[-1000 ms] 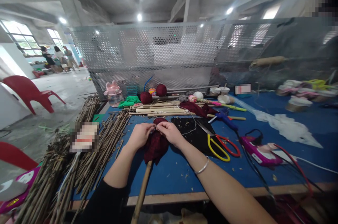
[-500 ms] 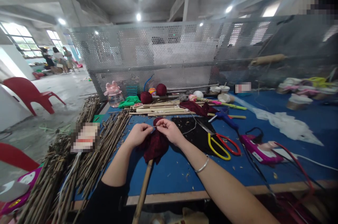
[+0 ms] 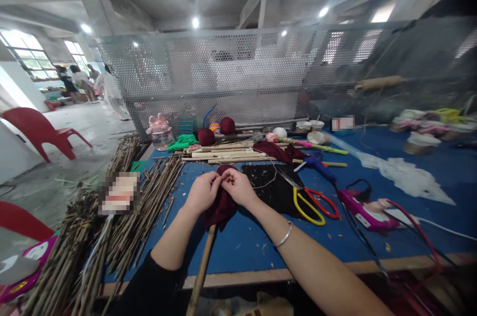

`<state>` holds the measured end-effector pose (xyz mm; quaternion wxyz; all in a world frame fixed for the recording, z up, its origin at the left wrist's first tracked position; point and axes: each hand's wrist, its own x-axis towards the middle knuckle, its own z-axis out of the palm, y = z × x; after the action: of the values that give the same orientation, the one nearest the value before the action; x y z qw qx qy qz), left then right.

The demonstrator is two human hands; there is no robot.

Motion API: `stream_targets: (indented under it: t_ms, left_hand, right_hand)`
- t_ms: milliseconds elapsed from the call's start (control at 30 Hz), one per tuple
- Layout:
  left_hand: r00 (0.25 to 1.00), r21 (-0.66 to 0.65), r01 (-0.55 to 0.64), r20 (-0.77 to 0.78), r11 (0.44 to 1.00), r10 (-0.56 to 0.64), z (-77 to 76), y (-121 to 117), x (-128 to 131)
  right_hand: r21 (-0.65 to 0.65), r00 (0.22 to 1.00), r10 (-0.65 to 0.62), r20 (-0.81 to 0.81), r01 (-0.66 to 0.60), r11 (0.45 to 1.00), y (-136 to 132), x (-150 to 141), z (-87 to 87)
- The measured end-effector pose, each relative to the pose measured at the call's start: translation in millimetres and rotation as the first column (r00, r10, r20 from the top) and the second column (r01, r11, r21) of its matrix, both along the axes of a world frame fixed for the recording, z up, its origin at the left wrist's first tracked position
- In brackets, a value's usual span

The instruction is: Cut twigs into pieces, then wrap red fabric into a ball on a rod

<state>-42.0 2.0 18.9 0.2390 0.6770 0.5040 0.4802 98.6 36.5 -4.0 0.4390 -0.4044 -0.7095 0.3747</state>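
A dark red cloth [image 3: 220, 210] is gathered over the top end of a wooden stick [image 3: 203, 269], its upper part rounded and its lower edge hanging loose. My left hand [image 3: 203, 191] is closed in a pinch at the front of the bunched cloth. Fingertip to fingertip with it, my right hand [image 3: 238, 186] also pinches there. A thin pale string [image 3: 275, 177] runs from the right hand over a black cloth [image 3: 261, 177]; its ends between my fingers are hidden. Scissors [image 3: 309, 204] with one yellow and one red handle lie right of my hands.
Dry stalks [image 3: 149, 206] lie in bundles on the left. Behind my hands are pale sticks [image 3: 223, 154] and dark red balls [image 3: 227, 126]. A blue glue gun [image 3: 320, 169] and a magenta power strip [image 3: 367, 210] sit on the right. A perforated metal screen [image 3: 179, 67] stands behind the table.
My hands have come together at the cloth; the short stretch of string seen between them is now covered by the fingers. A person in white has appeared in the left background.
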Motion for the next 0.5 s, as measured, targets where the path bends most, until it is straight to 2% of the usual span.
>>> stream_targets:
  t_ms: [133, 200, 333, 433, 500]
  left_hand:
    - [0.978, 0.007, 0.108, -0.182, 0.994, -0.105, 7.2, -5.7, -1.7]
    - [0.966, -0.013, 0.158, -0.204, 0.987, -0.157, 8.6, -6.2, -4.2]
    - [0.98, -0.111, 0.195, 0.053, 0.974, -0.19, 1.7, 0.3, -10.7]
    - [0.942, -0.201, 0.288, 0.234, 0.936, -0.24, -8.3, 9.0, -14.1]
    - [0.914, -0.214, 0.339, 0.303, 0.916, -0.268, -13.5, 13.8, -15.3]
  right_hand:
    - [-0.001, 0.993, 0.105, -0.051, -0.105, 0.994, 3.3, 2.9, 0.8]
    - [-0.015, 0.99, 0.127, -0.057, -0.128, 0.992, 4.9, 4.3, 1.6]
    - [-0.116, 0.988, 0.096, -0.123, -0.111, 0.987, 6.5, 5.6, 1.2]
    - [-0.201, 0.984, 0.102, -0.144, -0.13, 0.971, 5.7, 5.2, 0.9]
    - [-0.216, 0.981, 0.118, -0.153, -0.149, 0.965, 4.8, 4.4, 1.0]
